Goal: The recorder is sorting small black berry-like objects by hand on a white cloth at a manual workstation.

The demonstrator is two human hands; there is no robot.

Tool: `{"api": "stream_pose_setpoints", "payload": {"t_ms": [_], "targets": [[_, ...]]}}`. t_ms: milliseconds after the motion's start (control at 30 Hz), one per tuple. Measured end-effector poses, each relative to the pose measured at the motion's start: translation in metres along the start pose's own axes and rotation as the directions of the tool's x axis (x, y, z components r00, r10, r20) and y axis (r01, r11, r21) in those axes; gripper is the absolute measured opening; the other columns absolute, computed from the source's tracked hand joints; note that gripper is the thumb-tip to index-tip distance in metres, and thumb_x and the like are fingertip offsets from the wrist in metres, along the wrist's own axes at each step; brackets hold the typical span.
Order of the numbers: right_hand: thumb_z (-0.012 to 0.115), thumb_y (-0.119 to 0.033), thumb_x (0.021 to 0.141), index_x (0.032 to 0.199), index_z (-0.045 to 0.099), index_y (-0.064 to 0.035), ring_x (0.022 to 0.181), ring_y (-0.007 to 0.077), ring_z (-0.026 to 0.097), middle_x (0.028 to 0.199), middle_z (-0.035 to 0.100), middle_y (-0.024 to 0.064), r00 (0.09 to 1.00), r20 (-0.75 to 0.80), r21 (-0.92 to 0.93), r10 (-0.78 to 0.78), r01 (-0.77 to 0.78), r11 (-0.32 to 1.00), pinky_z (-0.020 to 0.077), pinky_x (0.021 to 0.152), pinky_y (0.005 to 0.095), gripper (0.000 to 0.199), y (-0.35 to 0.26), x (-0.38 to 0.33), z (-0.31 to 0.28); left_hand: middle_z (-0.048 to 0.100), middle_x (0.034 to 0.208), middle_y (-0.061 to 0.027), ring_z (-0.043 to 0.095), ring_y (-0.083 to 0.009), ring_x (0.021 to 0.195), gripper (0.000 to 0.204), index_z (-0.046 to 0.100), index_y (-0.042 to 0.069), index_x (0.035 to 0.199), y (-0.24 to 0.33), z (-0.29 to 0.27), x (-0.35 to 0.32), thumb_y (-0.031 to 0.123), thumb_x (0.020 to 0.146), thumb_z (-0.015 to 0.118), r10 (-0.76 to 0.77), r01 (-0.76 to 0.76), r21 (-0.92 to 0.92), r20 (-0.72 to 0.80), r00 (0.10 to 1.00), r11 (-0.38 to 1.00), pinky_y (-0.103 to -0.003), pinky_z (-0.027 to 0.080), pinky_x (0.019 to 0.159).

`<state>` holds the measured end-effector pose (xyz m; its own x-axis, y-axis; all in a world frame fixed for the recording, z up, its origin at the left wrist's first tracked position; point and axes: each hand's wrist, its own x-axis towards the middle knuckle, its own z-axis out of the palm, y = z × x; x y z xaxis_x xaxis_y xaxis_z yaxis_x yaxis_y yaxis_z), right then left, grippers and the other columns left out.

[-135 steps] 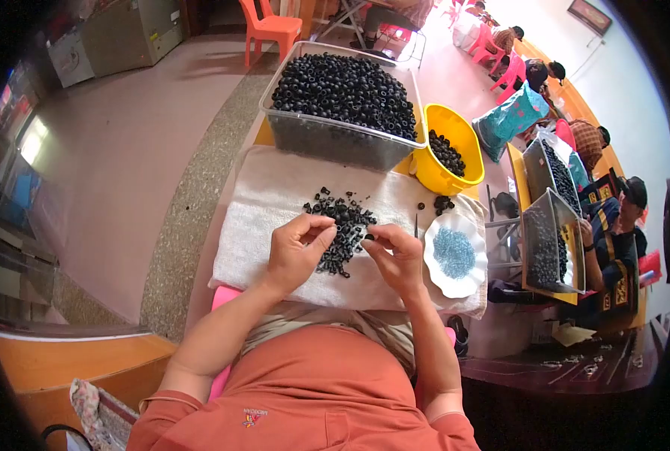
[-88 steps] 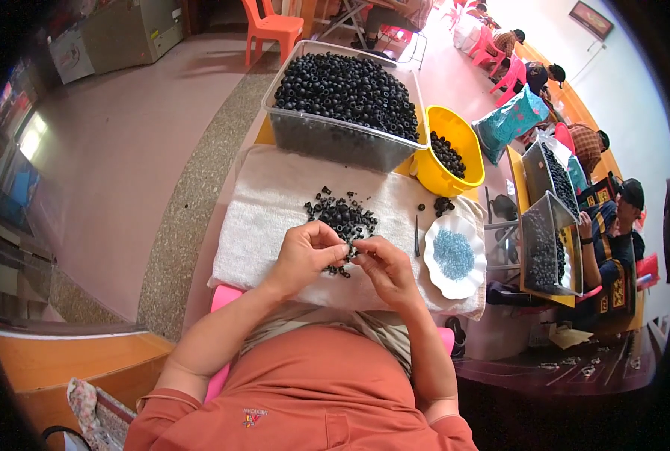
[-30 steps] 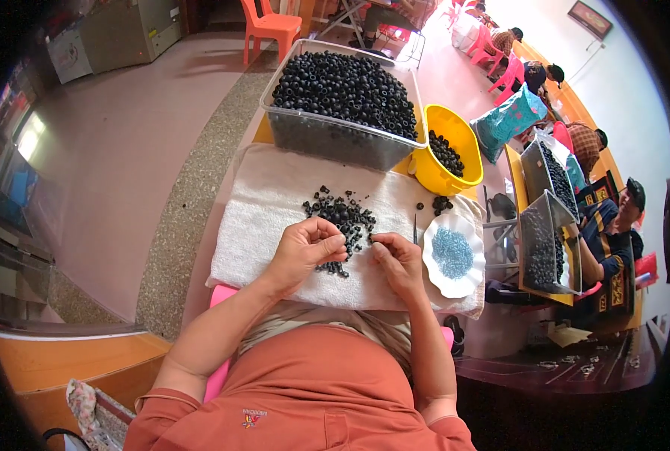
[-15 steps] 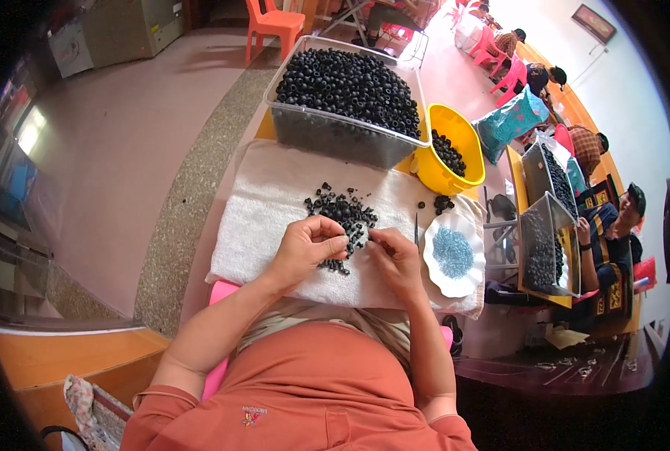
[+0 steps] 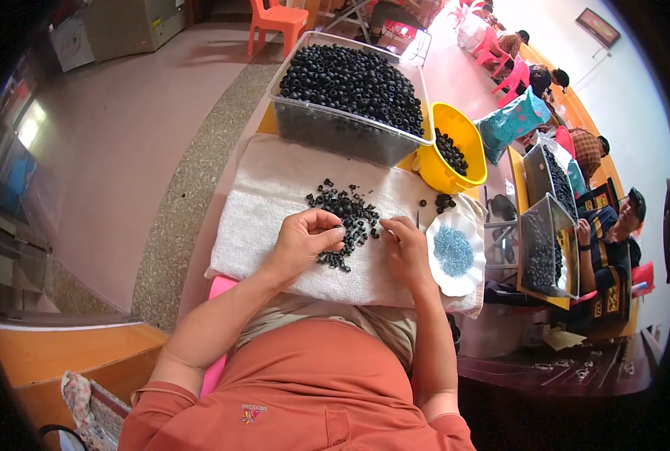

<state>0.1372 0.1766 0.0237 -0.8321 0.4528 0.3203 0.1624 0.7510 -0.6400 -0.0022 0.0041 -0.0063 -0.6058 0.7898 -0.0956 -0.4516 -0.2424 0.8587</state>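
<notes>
My left hand (image 5: 305, 242) is closed in a pinch at the pile's left side, with a small black bead-like part (image 5: 340, 228) showing partly at its fingertips. Loose small black parts (image 5: 348, 211) of several sizes lie heaped on a white towel (image 5: 256, 214). At the heap's right edge is my right hand (image 5: 405, 254), its thumb and forefinger slightly apart and no held thing visible. A thin dark rod (image 5: 417, 219) shows just behind its knuckles, partly hidden. Beside this hand sits a white scalloped dish (image 5: 464, 285) of tiny pale-blue pieces (image 5: 454, 252).
A clear bin (image 5: 335, 137) full of black bead-like parts stands beyond the towel, beside a yellow bucket (image 5: 466, 120) holding more. A few black pieces (image 5: 445, 202) lie near the dish. To the right, a person (image 5: 613, 240) sits by other clear bins (image 5: 541, 244).
My right hand has drawn away from my left, toward the right and slightly farther out, and its fingers have loosened. The left hand keeps its pinch, almost in place.
</notes>
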Motion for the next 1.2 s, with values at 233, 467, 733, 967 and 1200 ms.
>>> {"api": "stream_pose_setpoints", "payload": {"t_ms": [233, 467, 733, 967, 1200], "targets": [[0.059, 0.005, 0.081, 0.107, 0.068, -0.0045, 0.085, 0.0332, 0.064, 0.094, 0.063, 0.0134, 0.983, 0.182, -0.154, 0.02, 0.009, 0.988, 0.0501, 0.074, 0.0384, 0.028, -0.01, 0.013, -0.007, 0.065, 0.092, -0.0054, 0.065, -0.0113, 0.079, 0.015, 0.062, 0.0, 0.102, 0.003, 0.0, -0.001, 0.003, 0.088, 0.068, -0.013, 0.013, 0.008, -0.004, 1.0, 1.0, -0.025, 0.058, 0.073], [0.066, -0.005, 0.082, 0.103, 0.069, -0.0052, 0.083, 0.0349, 0.064, 0.094, 0.063, 0.0119, 0.983, 0.18, -0.213, -0.034, 0.073, 0.974, 0.0502, 0.073, 0.0411, 0.021, 0.001, 0.021, 0.0, 0.066, 0.092, -0.0057, 0.065, -0.0118, 0.078, 0.016, 0.063, -0.001, 0.102, 0.003, 0.001, 0.0, 0.003, 0.088, 0.068, -0.009, 0.009, 0.002, -0.003, 1.0, 1.0, -0.025, 0.058, 0.073], [0.067, -0.008, 0.084, 0.096, 0.065, -0.0039, 0.083, 0.0354, 0.064, 0.095, 0.063, 0.012, 0.985, 0.171, -0.279, -0.035, 0.083, 0.957, 0.0504, 0.072, 0.0419, 0.013, 0.002, 0.021, 0.007, 0.066, 0.091, -0.0056, 0.065, -0.0117, 0.077, 0.016, 0.063, -0.001, 0.102, 0.003, -0.001, -0.001, 0.004, 0.088, 0.069, -0.003, 0.003, 0.017, -0.001, 1.0, 1.0, -0.024, 0.058, 0.072], [0.064, -0.004, 0.086, 0.097, 0.063, -0.0028, 0.083, 0.0371, 0.064, 0.093, 0.065, 0.0157, 0.996, 0.07, -0.189, -0.052, 0.065, 0.98, 0.05, 0.072, 0.0413, 0.011, -0.001, 0.014, 0.004, 0.066, 0.09, -0.0056, 0.065, -0.0121, 0.076, 0.015, 0.063, -0.001, 0.101, 0.003, 0.0, -0.001, 0.005, 0.088, 0.069, -0.008, 0.008, 0.016, 0.0, 1.0, 1.0, -0.025, 0.058, 0.071], [0.062, -0.002, 0.087, 0.096, 0.063, -0.0002, 0.081, 0.0352, 0.065, 0.088, 0.066, 0.018, 0.998, 0.008, -0.096, -0.064, 0.065, 0.993, 0.0507, 0.071, 0.0375, 0.01, 0.013, 0.01, 0.005, 0.066, 0.089, -0.005, 0.065, -0.0112, 0.076, 0.013, 0.063, -0.001, 0.1, 0.002, 0.001, -0.001, 0.003, 0.089, 0.068, -0.003, 0.003, 0.007, 0.006, 1.0, 1.0, -0.024, 0.058, 0.07]]}}
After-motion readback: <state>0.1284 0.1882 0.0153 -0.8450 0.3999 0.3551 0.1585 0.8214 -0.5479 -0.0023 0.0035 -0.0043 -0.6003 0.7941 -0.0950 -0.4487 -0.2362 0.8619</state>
